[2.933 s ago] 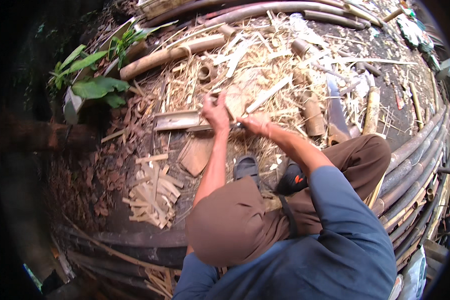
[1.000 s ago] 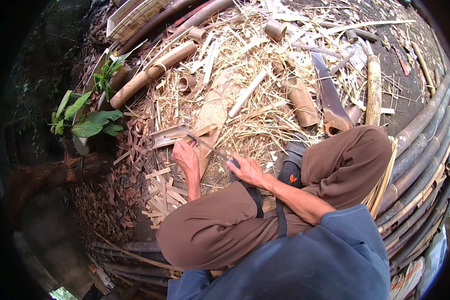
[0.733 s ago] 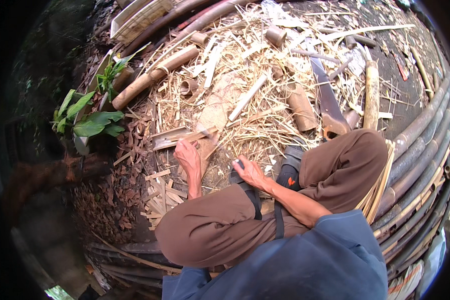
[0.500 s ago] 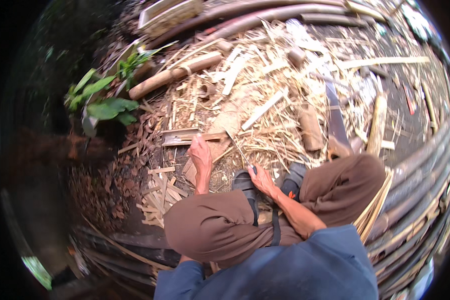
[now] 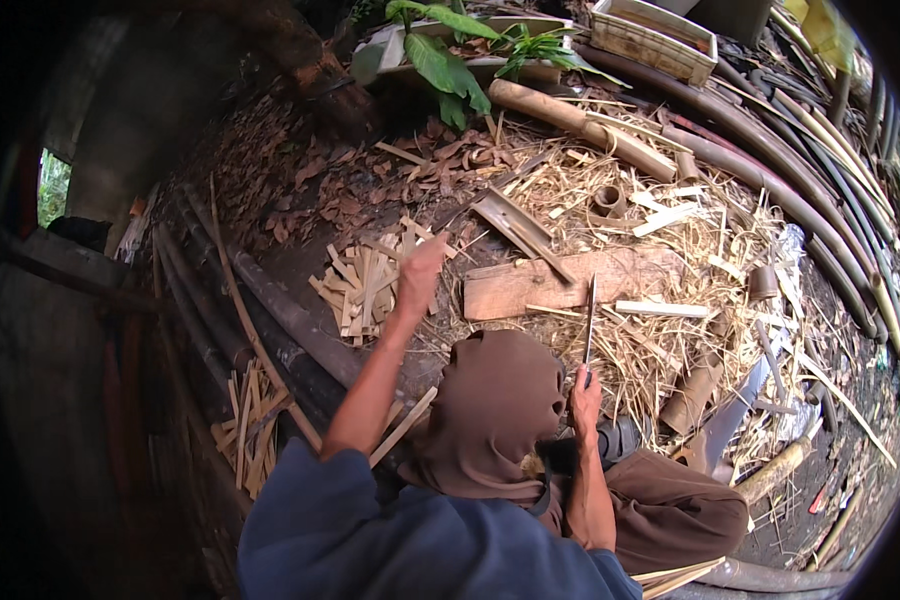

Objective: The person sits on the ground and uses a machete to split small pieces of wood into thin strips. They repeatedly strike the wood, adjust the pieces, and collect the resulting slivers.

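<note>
My right hand (image 5: 585,402) is wrapped round the dark handle of a knife (image 5: 591,325), its narrow blade pointing up and away beside my raised knee. Over on the left, my left hand (image 5: 422,272) is closed, with a short pale bamboo strip (image 5: 444,246) at its fingertips. Just under and beside that hand lies a loose pile of short bamboo strips (image 5: 362,285). Between the hands is a flat wooden board (image 5: 500,292). A split bamboo half (image 5: 518,228) lies hollow side up, and a narrow piece beside it reaches onto the board.
Shavings (image 5: 640,350) cover the ground around the board. A handsaw (image 5: 738,412) and a bamboo section (image 5: 692,395) lie to the right. Long poles (image 5: 280,300) run along the left. A thick bamboo length (image 5: 580,125), a leafy plant (image 5: 440,65) and a white crate (image 5: 655,38) are at the back.
The view has swung left. My left hand has left the split bamboo half and reached over the strip pile. The knife stays in my right hand, its blade now more upright.
</note>
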A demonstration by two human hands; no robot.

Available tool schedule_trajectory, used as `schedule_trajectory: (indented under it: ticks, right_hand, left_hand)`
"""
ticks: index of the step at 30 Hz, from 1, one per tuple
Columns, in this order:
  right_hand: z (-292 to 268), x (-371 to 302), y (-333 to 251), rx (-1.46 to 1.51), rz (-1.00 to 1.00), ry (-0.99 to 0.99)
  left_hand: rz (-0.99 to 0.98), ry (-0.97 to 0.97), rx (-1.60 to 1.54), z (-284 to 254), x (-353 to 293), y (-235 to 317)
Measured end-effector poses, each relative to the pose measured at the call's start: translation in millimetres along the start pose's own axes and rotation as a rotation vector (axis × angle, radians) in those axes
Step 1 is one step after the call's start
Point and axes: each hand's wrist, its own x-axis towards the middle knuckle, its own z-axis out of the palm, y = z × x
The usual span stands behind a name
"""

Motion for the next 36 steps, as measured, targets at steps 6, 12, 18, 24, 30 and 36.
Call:
schedule_trajectory:
  ticks: [6,12,18,24,30,36]
  right_hand:
    - [11,4,19,-0.1,-0.09,0.092]
    - [2,9,22,0.125,0.108,-0.016]
    - [-14,-10,-3,-0.041,0.18,-0.05]
    - [-4,-8,6,-0.096,0.112,-0.069]
    - [-4,-14,9,-0.069,0.067,0.002]
    - [4,-14,11,-0.005,0.139,0.004]
  left_hand:
    - [-0.328,-0.097,0.471,-30,-76,-74]
    - [-0.395,-0.288,-0.126,123,-21,-26]
    - [-0.413,-0.572,-0.088,244,17,39]
    - [-0.674,-0.314,-0.326,277,-16,4]
    - [-0.793,-0.076,-1.031,206,-60,80]
    - [-0.803,-0.207,-1.207,183,32,80]
